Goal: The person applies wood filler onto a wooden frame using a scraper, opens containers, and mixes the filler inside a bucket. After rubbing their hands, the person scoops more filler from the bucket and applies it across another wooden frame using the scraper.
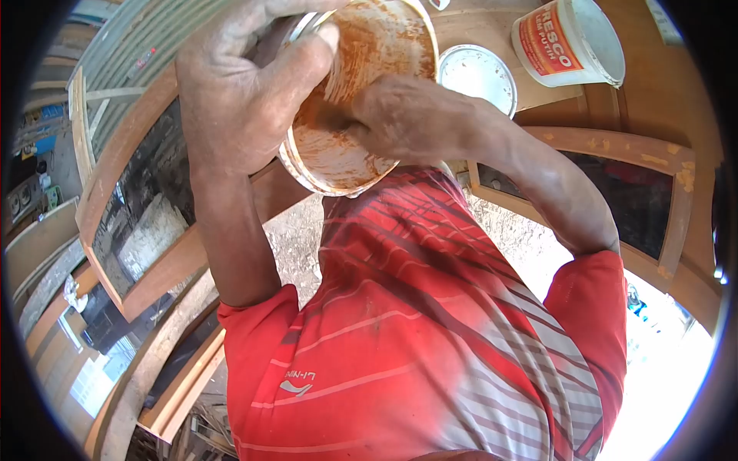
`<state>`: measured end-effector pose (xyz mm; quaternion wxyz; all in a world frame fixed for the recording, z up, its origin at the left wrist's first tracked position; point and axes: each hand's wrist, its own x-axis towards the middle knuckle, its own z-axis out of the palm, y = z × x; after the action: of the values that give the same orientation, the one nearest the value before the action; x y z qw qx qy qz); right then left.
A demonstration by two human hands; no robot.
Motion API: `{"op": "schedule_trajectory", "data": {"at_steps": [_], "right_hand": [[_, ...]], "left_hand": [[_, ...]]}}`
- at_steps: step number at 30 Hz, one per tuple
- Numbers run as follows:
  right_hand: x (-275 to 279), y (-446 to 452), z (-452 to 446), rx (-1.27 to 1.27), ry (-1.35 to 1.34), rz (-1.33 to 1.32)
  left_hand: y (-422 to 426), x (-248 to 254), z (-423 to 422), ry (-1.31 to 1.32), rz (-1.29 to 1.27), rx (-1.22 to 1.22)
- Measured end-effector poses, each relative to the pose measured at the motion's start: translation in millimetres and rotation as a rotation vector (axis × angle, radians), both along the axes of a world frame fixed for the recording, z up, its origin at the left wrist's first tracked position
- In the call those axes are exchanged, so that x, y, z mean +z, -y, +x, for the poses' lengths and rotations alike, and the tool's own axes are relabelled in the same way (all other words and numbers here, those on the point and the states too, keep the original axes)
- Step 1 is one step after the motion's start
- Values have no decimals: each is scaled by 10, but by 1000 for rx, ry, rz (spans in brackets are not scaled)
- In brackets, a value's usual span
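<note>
While brown wood (657,77) bears a bucket (569,46), frames (600,143) flank the held tub (384,42).

Right of the container (388,50) stands a bucket (569,42) (lid (478,81) between).

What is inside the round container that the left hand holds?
Orange-brown smears show inside the container. The right hand covers part; what lies behind that hand cannot be seen.

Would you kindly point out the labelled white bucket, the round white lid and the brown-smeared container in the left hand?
White bucket (550,42): head view, on its orange-red label.
Round white lid (478,79): head view, on its white face.
Brown-smeared container (388,46): head view, on its smeared inner surface.
</note>
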<state>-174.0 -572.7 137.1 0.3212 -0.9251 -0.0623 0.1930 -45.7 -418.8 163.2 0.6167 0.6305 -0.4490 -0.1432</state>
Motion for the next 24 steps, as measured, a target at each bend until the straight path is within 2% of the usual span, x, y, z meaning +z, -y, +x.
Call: {"op": "schedule_trajectory", "data": {"at_steps": [3, 5, 7, 8, 9, 11, 14, 17, 18, 20, 23, 24], "right_hand": [[-71, -22, -26, 3, 190, -36], [-78, 34, -11, 2, 167, -250], [-144, 57, -16, 23, 262, -449], [-200, 46, -93, 41, 340, -313], [-35, -47, -80, 94, 88, -202], [118, -95, -48, 53, -4, -101], [186, -33, 31, -5, -82, -316], [133, -114, -26, 11, -165, -30], [30, -86, -50, 13, -16, -59], [-210, 20, -125, 0, 294, -121], [-121, 10, -86, 89, 157, -180], [-13, -2, -82, 21, 112, -120]], "left_hand": [[-73, -25, 26, 1, 77, 61], [67, -54, -72, -15, -127, 29], [38, 56, -141, 21, -101, 50], [34, 22, -129, 13, -97, 50], [29, -1, -119, 12, -92, 38], [-3, -60, -10, 28, -93, -41], [-1, -21, -31, -2, -56, 14], [-32, -26, -28, -33, 6, 21], [-26, -27, -2, 59, 9, 12], [-1, 187, -149, -106, -15, 20], [82, -35, -137, 17, -101, 23], [103, -77, -94, -23, -116, -4]]}}
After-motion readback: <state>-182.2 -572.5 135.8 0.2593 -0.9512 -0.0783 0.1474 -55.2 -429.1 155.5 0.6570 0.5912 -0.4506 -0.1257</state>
